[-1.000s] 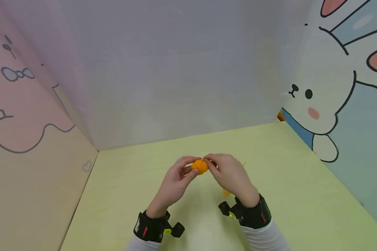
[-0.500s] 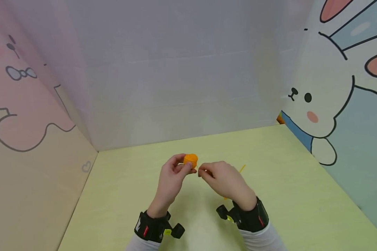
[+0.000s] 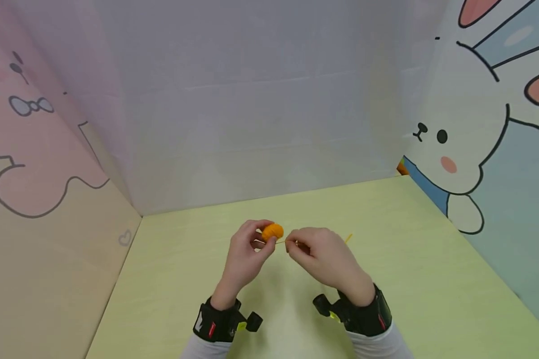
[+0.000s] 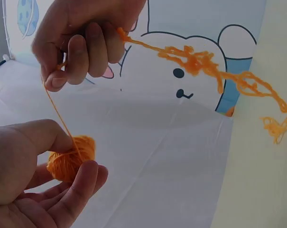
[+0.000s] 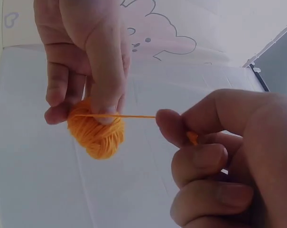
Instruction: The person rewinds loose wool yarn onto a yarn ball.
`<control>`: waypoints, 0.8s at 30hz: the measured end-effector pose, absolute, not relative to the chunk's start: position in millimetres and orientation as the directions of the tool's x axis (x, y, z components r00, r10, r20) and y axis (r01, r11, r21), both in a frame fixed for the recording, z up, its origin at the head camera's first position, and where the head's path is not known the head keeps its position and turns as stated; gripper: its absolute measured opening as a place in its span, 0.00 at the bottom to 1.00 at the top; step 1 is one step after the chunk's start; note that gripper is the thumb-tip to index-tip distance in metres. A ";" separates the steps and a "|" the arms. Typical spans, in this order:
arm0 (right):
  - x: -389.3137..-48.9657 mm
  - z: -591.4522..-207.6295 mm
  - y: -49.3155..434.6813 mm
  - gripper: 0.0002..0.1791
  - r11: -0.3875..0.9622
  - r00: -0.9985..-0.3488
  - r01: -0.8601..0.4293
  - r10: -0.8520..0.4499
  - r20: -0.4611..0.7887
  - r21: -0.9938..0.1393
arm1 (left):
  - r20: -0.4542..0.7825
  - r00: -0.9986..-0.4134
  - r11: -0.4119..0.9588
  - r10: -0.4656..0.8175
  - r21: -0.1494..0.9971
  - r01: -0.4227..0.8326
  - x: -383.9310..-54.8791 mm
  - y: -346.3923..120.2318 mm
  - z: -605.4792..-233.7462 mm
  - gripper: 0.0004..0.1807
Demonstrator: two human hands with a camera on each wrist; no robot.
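A small ball of orange yarn [image 3: 273,231] is held between the thumb and fingers of my left hand [image 3: 247,254]. From the ball a single taut strand [image 5: 138,116] runs across to my right hand [image 3: 325,254], whose thumb and forefinger pinch it. The other right fingers curl inward, with a bit of orange yarn showing between them in the right wrist view. Beyond that hand, a loose, tangled length of yarn [image 4: 195,61] trails off toward the table in the left wrist view. Most of this tail is hidden behind the right hand in the head view.
Both hands are above a pale yellow-green table [image 3: 184,279]. A whitish curtain [image 3: 260,109] stands behind it, with cartoon-printed panels [image 3: 458,149] on both sides. Each wrist wears a black strap [image 3: 217,319] with a small camera.
The yarn ball and left hand have moved slightly left. The right hand has drawn away from the ball, and a strand now stretches between the two hands.
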State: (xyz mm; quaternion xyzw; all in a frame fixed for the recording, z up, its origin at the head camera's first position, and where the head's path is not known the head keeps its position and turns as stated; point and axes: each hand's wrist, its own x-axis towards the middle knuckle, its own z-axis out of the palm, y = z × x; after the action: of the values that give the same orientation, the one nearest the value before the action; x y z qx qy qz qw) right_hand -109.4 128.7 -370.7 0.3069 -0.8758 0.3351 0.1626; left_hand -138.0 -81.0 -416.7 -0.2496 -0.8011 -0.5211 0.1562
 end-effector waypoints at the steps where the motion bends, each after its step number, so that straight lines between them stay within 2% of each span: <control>1: -110.5 -370.5 130.3 0.06 0.593 -0.758 -0.643 -0.405 0.511 -0.485 | 0.503 -0.819 0.321 0.276 0.755 0.572 -137.8 -81.4 -416.4 0.16; 8: -118.3 -370.8 139.2 0.04 0.608 -0.743 -0.637 -0.322 0.587 -0.473 | 0.432 -0.742 0.113 0.512 0.823 0.557 -131.7 -84.8 -408.4 0.16; 13: -123.1 -372.6 135.8 0.06 0.592 -0.772 -0.622 -0.356 0.526 -0.512 | 0.458 -0.707 -0.076 0.538 0.862 0.501 -126.2 -87.9 -400.7 0.16; 18: -123.0 -376.4 127.9 0.08 0.611 -0.816 -0.578 -0.429 0.388 -0.541 | 0.496 -0.759 -0.247 0.422 0.868 0.430 -123.1 -90.0 -397.1 0.16; 24: -116.4 -378.4 117.7 0.08 0.612 -0.789 -0.604 -0.550 0.274 -0.511 | 0.445 -0.869 -0.260 0.214 0.884 0.389 -125.6 -87.5 -396.2 0.17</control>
State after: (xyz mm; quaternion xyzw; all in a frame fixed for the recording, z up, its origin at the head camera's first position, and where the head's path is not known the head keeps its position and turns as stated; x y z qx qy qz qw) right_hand -116.4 117.7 -378.4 0.3216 -0.8966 0.3009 0.0450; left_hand -125.6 -87.5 -396.2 -0.2490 -0.6054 -0.7537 0.0578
